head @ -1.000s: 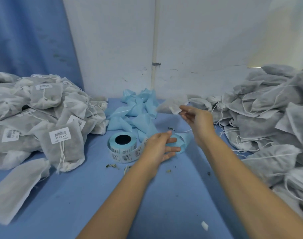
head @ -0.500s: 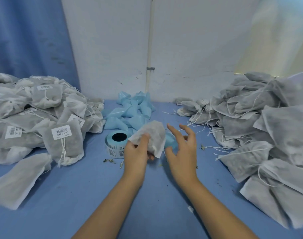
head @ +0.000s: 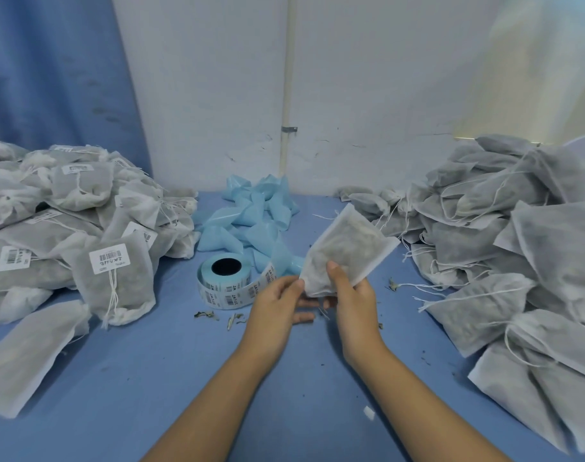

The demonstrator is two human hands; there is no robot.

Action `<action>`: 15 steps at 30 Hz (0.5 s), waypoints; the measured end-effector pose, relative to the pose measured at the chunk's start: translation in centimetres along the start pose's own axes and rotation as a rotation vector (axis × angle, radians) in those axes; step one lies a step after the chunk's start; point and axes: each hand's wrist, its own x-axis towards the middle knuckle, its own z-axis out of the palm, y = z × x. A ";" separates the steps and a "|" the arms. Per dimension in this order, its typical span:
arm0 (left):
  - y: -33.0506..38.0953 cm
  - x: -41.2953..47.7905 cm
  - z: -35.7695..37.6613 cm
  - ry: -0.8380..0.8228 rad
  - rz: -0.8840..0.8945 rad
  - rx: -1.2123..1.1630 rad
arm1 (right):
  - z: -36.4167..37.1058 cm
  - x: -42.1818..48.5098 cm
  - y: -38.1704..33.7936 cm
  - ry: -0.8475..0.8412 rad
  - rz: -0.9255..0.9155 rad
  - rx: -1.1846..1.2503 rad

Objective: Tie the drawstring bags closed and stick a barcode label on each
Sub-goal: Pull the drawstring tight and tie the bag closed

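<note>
A white drawstring bag [head: 347,250] with dark filling is held up above the blue table, tilted to the right. My right hand [head: 354,295] grips its lower end, thumb on the front. My left hand [head: 279,303] pinches the bag's lower left corner, its other fingers stretched out below. A roll of barcode labels [head: 226,281] on blue backing lies just left of my hands. A heap of labelled, tied bags [head: 71,225] fills the left side. A heap of unlabelled bags [head: 504,248] with loose strings fills the right side.
Crumpled blue backing strip [head: 251,215] is piled at the back by the white wall. Bits of dried leaf [head: 218,316] lie in front of the roll. A flat bag [head: 28,355] lies near the front left. A small white scrap [head: 368,412] lies at the front.
My right hand reached to the right heap a second ago. A bag then came to my left hand, and now both hands hold it, raised and turned further right.
</note>
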 end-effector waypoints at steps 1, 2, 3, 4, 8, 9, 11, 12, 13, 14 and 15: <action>-0.1 0.1 0.0 0.011 -0.005 0.020 | -0.1 0.2 0.0 0.016 0.035 -0.002; -0.2 0.2 0.0 0.024 0.001 0.047 | -0.1 0.3 0.0 0.024 0.071 0.004; -0.4 0.2 0.0 0.036 0.014 0.093 | -0.1 0.4 0.0 0.021 0.113 0.040; -0.5 0.3 0.0 0.045 0.028 0.146 | -0.2 0.6 0.0 0.009 0.163 0.117; -0.6 0.3 -0.1 0.060 0.037 0.185 | -0.5 0.7 -0.1 -0.039 0.282 0.472; -0.5 0.3 -0.2 0.057 0.026 0.158 | -0.5 0.6 -0.1 -0.044 0.277 0.481; -0.3 0.3 -0.4 0.045 0.002 0.101 | -0.6 0.5 0.2 -0.033 0.261 0.428; -0.2 0.3 -0.5 0.040 -0.008 0.069 | -0.5 0.5 0.5 -0.003 0.254 0.372; -0.2 0.3 -0.5 0.038 -0.015 0.040 | -0.5 0.5 0.7 0.032 0.245 0.296; -0.1 0.3 -0.5 0.040 -0.018 0.021 | -0.4 0.5 0.9 0.060 0.215 0.200; 0.0 0.3 -0.5 0.045 -0.016 0.011 | -0.3 0.4 0.9 0.067 0.180 0.116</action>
